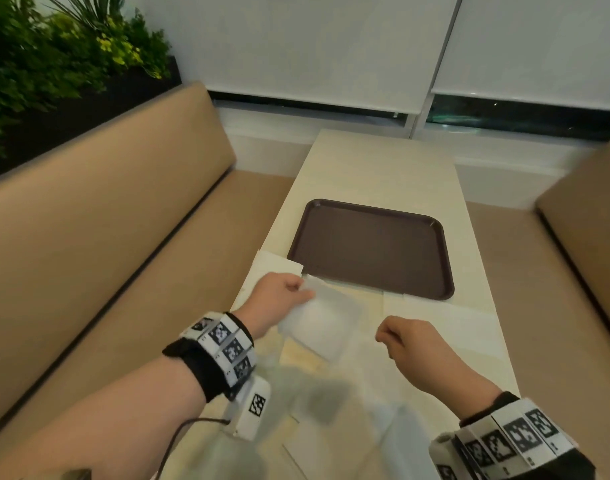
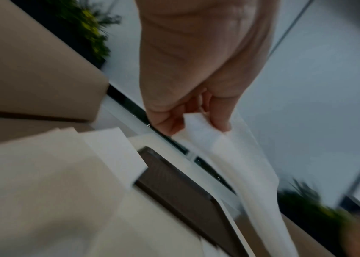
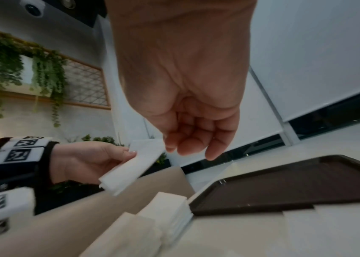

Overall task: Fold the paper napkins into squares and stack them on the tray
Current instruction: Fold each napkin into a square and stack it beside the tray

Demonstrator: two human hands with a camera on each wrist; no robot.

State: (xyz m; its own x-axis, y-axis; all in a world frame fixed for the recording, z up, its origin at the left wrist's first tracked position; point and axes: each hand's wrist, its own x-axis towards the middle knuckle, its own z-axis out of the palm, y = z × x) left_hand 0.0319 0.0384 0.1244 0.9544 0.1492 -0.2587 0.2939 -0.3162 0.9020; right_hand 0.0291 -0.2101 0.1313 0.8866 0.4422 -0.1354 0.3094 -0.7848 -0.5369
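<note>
1. A stack of white paper napkins (image 3: 170,211) is seen at the left edge of the pale tabletop (image 1: 373,161), touching the tray's near-left corner.
2. A folded white paper napkin (image 1: 322,318) is pinched in the left grip (image 1: 279,299) and held above the tabletop.
3. The right grip (image 1: 414,348) is kept loosely curled, with nothing held.
4. A dark brown rectangular plastic tray (image 1: 373,247) is seen beyond both hands, with no napkins on it.

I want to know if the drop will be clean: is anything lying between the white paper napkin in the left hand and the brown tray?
Nothing visible. The left hand holds the folded white paper napkin just short of the bare brown plastic tray.
</note>
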